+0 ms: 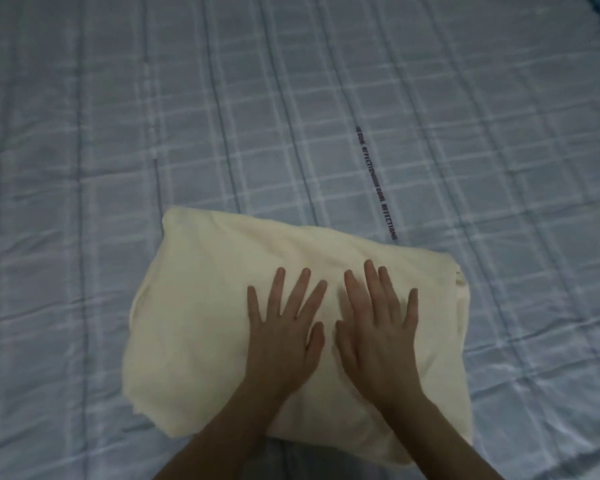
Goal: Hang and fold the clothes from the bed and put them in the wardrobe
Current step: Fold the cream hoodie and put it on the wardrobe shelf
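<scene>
The left hand (281, 344) and the right hand (378, 337) lie side by side, palms down, on a folded cream cloth (201, 306). The fingers of both are straight and spread, pressing on the cloth and gripping nothing. The cloth lies on the bed (118, 133) near its front edge. Behind it, the blue checked bedcover (465, 116) carries a dark printed strip (376, 183).
</scene>
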